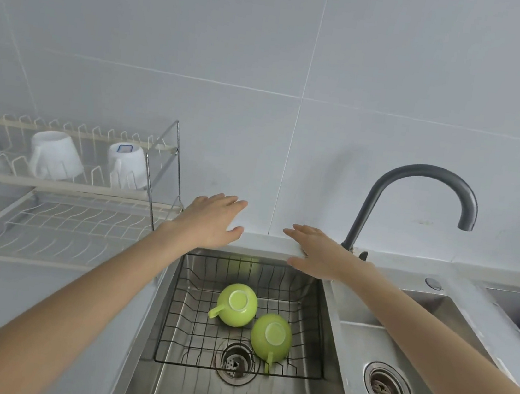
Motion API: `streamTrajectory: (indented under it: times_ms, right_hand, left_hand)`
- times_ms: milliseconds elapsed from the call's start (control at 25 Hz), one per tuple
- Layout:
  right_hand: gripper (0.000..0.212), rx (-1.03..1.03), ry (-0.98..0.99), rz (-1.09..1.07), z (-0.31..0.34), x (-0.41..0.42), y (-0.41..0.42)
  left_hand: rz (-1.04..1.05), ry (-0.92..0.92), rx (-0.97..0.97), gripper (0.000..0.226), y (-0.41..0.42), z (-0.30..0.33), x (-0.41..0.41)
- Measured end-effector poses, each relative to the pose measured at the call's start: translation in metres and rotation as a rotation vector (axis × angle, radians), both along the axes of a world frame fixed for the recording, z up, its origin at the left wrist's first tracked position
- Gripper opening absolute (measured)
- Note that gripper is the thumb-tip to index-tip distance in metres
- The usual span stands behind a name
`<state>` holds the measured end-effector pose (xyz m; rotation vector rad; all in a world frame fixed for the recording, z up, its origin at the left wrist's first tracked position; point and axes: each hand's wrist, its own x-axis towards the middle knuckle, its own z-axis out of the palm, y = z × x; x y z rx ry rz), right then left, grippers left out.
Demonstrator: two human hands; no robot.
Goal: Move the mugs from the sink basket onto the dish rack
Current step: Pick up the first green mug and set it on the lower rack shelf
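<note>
Head view, fingers outward: left hand (pixel 212 220) and right hand (pixel 317 254) extended flat above the far rim of the sink, fingers spread and holding nothing, apparently poised before a reach. Below them, two green mugs, rear (pixel 237 304) and front (pixel 271 337), rest mouth-down and touching in the black wire sink basket (pixel 174 334), presumably to drain. To the left, the two-tier dish rack (pixel 59 226) carries two inverted white mugs (pixel 54 155) on its upper tier; its lower tier lies free.
</note>
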<state>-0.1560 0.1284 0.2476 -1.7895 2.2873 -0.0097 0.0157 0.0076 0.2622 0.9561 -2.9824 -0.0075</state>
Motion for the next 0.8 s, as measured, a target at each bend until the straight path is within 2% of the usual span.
streamTrajectory:
  times_ms: [360, 800]
  right_hand:
    - [0.062, 0.1, -0.159, -0.023, -0.068, -0.037, 0.001]
    - [0.058, 0.206, -0.434, -0.231, -0.173, -0.067, -0.017]
  left_hand:
    - [0.033, -0.07, 0.234, 0.059, 0.004, -0.07, -0.039]
    - [0.096, -0.119, 0.574, 0.055, -0.006, -0.166, -0.081]
